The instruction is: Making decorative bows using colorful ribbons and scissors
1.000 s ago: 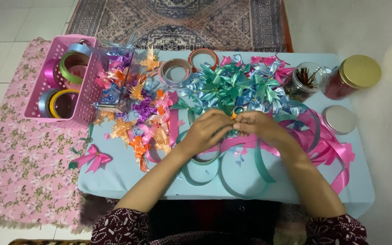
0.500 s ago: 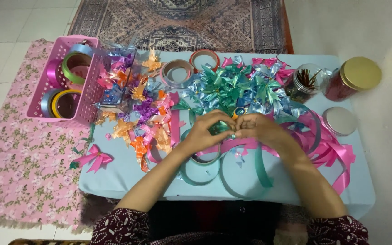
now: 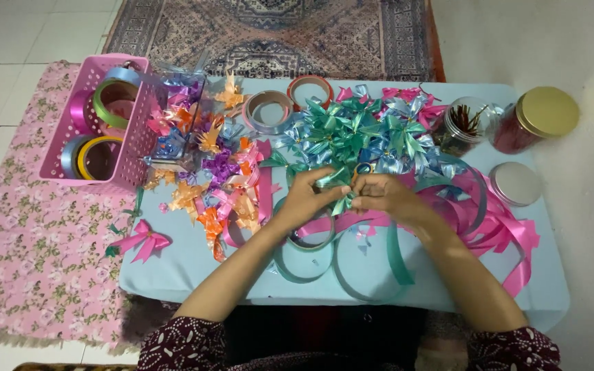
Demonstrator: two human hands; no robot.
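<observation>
My left hand (image 3: 305, 199) and my right hand (image 3: 381, 194) meet over the middle of a light blue table (image 3: 194, 271). Between their fingertips they pinch a small teal ribbon bow (image 3: 338, 187) with looped strands. Right behind the hands lies a heap of finished teal and light blue bows (image 3: 355, 137). Long loose teal ribbon (image 3: 352, 264) and pink ribbon (image 3: 496, 227) curl on the table under and beside my forearms. A pile of orange, purple and pink bows (image 3: 207, 165) lies left of my left hand.
A pink basket (image 3: 132, 148) with ribbon rolls stands at the table's left edge on a flowered cloth. Two tape rolls (image 3: 269, 110) sit at the back. A gold-lidded red jar (image 3: 541, 117), an open glass jar (image 3: 465, 124) and a loose lid (image 3: 515, 183) stand at right. One pink bow (image 3: 142, 239) lies alone front left.
Both hands stay together on the teal bow, with the fingers shifting slightly. The view has barely moved.
</observation>
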